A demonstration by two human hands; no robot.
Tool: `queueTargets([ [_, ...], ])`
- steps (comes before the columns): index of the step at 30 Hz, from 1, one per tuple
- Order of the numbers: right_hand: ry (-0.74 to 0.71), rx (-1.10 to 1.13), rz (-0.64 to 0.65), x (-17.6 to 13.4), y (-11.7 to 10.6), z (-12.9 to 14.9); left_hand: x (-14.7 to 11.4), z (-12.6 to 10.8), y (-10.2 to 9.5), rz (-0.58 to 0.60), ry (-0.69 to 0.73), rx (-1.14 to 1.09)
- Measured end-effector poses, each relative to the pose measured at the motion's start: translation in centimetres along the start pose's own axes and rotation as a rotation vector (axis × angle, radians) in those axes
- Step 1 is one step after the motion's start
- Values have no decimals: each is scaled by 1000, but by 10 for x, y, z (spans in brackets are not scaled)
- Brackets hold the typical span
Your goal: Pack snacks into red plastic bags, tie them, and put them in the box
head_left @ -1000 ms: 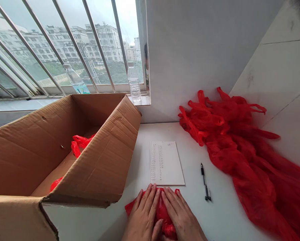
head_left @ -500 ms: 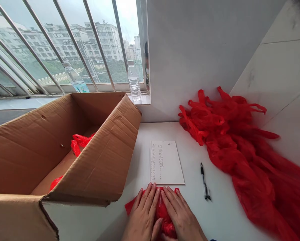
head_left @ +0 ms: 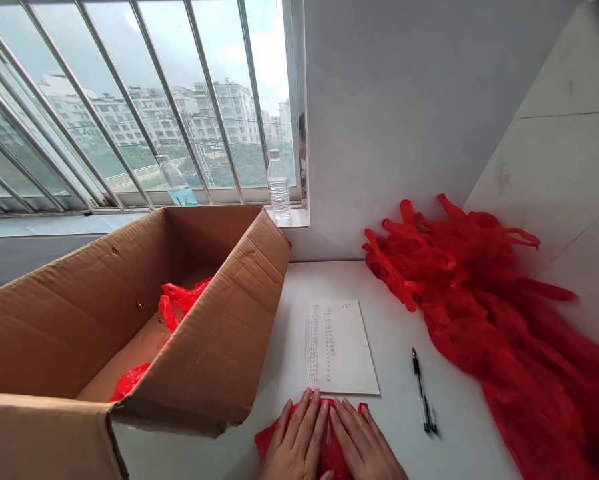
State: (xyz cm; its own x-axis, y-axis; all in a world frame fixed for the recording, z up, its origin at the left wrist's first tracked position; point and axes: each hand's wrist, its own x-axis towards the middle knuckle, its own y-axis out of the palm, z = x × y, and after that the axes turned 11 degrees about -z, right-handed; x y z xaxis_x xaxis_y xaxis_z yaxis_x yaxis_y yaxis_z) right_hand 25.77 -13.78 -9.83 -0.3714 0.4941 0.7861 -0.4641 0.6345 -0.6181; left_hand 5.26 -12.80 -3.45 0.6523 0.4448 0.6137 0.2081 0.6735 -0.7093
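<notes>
My left hand and my right hand lie flat, side by side, pressing down on a small folded red plastic bag at the near edge of the white table. The fingers are stretched out and close together, not curled around the bag. Just beyond the fingertips lies a printed sheet of paper. A black pen lies to the right of the sheet.
A large open cardboard box fills the left side, with red bags inside. A big heap of red plastic bags spreads along the right wall. Two water bottles stand on the barred window's sill.
The view has tilted up and shifted slightly, so everything sits lower in the frame. My hands stay flat on the folded red bag.
</notes>
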Motion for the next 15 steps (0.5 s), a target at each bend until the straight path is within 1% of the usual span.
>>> queueTargets([
  [5,-11,-26,-20,4,0,0,-9,1,10,-35,9,-12],
  [8,-16,-10,-31,14,-10,-4,-9,5,8,-25,-1,-63],
  [10,-50,67,-26,25,-22,-8,-4,11,-2,7,10,-132],
  [12,-38,201,-16,37,-36,-9,5,17,-17,68,42,-196],
  [14,46,328,-8,49,-49,-7,19,22,-35,116,77,-232],
  [15,100,372,-11,55,-55,-4,26,23,-44,119,79,-248],
])
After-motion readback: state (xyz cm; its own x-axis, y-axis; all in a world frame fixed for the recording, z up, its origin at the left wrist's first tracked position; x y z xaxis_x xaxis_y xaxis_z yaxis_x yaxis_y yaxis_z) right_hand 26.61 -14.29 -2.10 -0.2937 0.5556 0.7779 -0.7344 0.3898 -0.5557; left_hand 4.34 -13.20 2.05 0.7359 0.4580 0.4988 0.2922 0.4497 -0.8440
